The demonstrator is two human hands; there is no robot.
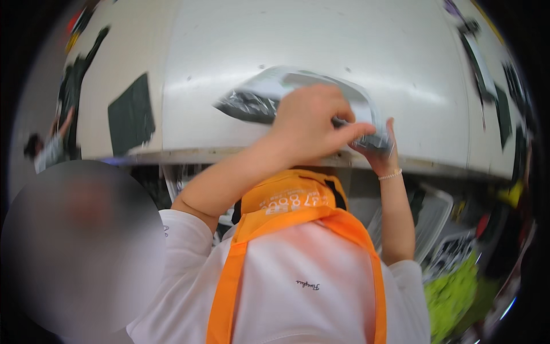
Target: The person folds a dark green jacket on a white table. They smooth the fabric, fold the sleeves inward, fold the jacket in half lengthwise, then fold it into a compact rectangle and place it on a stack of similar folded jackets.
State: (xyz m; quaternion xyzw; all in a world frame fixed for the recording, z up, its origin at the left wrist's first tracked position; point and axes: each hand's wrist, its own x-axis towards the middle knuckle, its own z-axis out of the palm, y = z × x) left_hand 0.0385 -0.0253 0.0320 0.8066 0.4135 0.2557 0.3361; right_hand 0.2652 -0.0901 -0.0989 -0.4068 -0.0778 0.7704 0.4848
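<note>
A clear plastic bag [255, 108] with something dark and folded inside lies on the pale worktable in front of me. My left hand [315, 123] reaches across the bag's middle and right part, with its fingers curled and its thumb stretched to the right; it is slightly blurred. At the bag's right end, my right hand [378, 152] grips it near the table's front edge, one finger pointing up beside the plastic. A beaded bracelet [390, 175] circles my right wrist. The left palm and part of the bag beneath it are hidden.
A flat dark cloth piece [132, 116] lies to the left on the worktable [195, 46]. More dark pieces [502, 114] lie at the far right. Below the table edge are a translucent bin [435, 215] and bright yellow-green material [452, 298]. Another person's arm [66, 123] shows at far left.
</note>
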